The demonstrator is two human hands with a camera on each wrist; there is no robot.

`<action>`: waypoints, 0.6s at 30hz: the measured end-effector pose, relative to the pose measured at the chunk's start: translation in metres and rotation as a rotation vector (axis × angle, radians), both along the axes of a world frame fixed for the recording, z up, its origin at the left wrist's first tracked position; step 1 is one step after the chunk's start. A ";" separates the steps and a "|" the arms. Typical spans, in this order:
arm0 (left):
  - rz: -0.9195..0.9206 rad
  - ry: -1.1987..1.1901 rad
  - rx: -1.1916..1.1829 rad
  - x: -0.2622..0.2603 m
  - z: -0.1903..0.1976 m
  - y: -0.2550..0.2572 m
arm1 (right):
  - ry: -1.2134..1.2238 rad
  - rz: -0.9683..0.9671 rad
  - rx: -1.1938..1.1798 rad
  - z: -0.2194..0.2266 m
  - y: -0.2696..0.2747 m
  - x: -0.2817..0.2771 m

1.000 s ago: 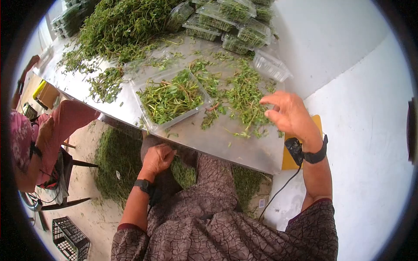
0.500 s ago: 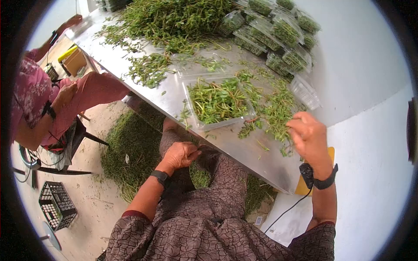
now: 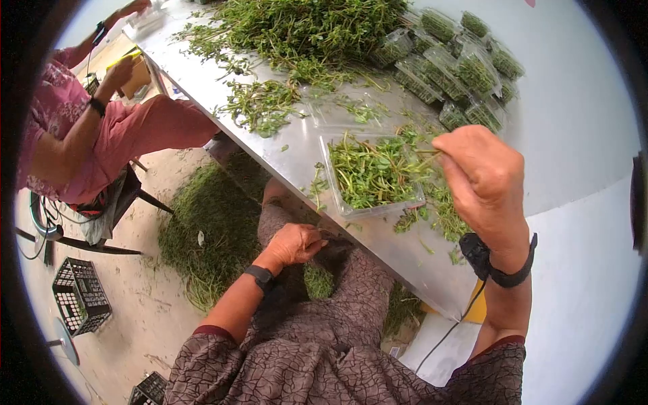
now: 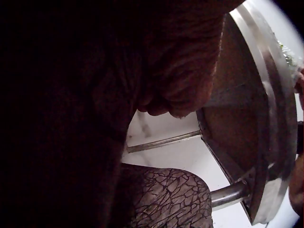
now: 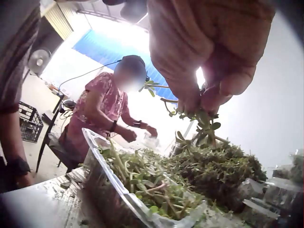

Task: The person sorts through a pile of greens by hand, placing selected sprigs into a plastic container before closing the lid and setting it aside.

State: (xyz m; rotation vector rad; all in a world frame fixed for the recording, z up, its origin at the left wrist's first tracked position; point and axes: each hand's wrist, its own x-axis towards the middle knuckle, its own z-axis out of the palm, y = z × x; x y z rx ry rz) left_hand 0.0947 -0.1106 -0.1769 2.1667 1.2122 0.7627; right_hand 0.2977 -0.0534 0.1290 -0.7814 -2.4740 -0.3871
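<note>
My right hand (image 3: pixel 482 165) is raised over the right side of an open clear plastic tub (image 3: pixel 378 211). Between its thumb and fingers it pinches a few leafy green sprigs (image 5: pixel 207 124), held above the tub in the right wrist view. Loose cut greens (image 3: pixel 368 169) with reddish and pale stems heap inside the tub, whose lid lies flat behind it. Below the table edge, my left hand (image 3: pixel 295 243) stays over my lap, its fingers loosely curled with nothing visible in them. In the left wrist view that hand is mostly dark.
A big pile of greens (image 3: pixel 304 34) covers the back of the metal table (image 3: pixel 432 277). Filled clear boxes (image 3: pixel 442 71) stack against the wall at right. Another person (image 3: pixel 74 128) sits at left. More greens (image 3: pixel 209 229) lie on the floor near a black crate (image 3: pixel 81 297).
My right hand has risen from the scattered greens at the tub's right and moved toward the tub, now pinching sprigs. The view has turned, shifting the table rightward. My left hand stays over the lap.
</note>
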 end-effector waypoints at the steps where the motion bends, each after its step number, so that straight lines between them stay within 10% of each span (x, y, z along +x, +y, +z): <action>1: 0.006 0.000 -0.002 0.000 -0.001 0.000 | -0.024 0.031 -0.015 -0.003 0.003 -0.008; 18: -0.003 0.056 -0.054 0.000 0.004 -0.001 | -0.166 0.070 -0.221 -0.026 -0.006 -0.005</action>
